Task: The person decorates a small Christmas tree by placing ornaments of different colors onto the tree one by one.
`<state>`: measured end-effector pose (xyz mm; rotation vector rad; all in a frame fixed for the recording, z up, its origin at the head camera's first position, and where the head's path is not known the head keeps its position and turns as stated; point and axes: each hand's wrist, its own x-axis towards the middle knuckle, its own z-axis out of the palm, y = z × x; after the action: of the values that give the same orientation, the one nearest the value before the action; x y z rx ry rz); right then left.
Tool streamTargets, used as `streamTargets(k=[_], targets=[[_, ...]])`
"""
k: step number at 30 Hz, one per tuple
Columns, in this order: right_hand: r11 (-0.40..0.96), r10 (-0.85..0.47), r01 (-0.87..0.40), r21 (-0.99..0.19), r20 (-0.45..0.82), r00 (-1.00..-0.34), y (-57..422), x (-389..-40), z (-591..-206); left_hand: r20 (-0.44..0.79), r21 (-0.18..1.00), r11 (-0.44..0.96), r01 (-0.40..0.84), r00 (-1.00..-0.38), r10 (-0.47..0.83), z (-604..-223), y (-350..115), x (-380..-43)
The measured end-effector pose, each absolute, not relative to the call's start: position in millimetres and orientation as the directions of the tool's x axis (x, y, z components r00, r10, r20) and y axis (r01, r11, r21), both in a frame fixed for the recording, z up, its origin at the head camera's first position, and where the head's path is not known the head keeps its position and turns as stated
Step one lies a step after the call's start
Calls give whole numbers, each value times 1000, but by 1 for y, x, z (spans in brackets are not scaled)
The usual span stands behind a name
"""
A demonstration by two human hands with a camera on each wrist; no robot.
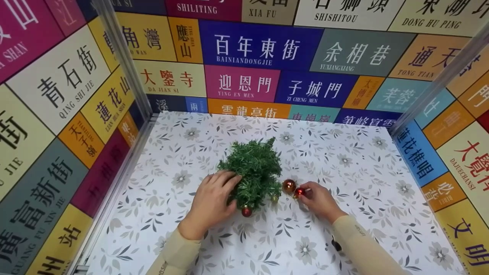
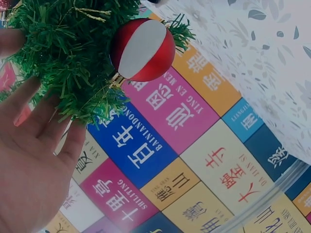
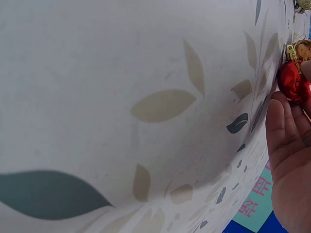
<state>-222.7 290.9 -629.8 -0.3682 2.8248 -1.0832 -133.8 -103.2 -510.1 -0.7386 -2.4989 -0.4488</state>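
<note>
A small green Christmas tree is on the floral-covered table. My left hand holds its left side, with fingers and thumb among the branches; some fingertips are hidden by greenery. At the near end of the tree is a red bauble, which shows a pale band in the left wrist view. A small gold bauble shows by the lower right branches. To the right of the tree, my right hand pinches a shiny red bauble. A copper-coloured bauble sits right beside it.
The white table cover has grey leaves and flowers. Walls with coloured sign panels stand at the back and both sides. Metal posts mark the corners. A small dark object shows by the right sleeve.
</note>
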Motion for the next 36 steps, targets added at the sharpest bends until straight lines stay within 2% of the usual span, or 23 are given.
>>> streamTargets(k=[36], targets=[[714, -263, -203, -670, 11, -965, 291, -222, -630, 529, 197, 778, 597, -733, 429, -506, -109, -139]])
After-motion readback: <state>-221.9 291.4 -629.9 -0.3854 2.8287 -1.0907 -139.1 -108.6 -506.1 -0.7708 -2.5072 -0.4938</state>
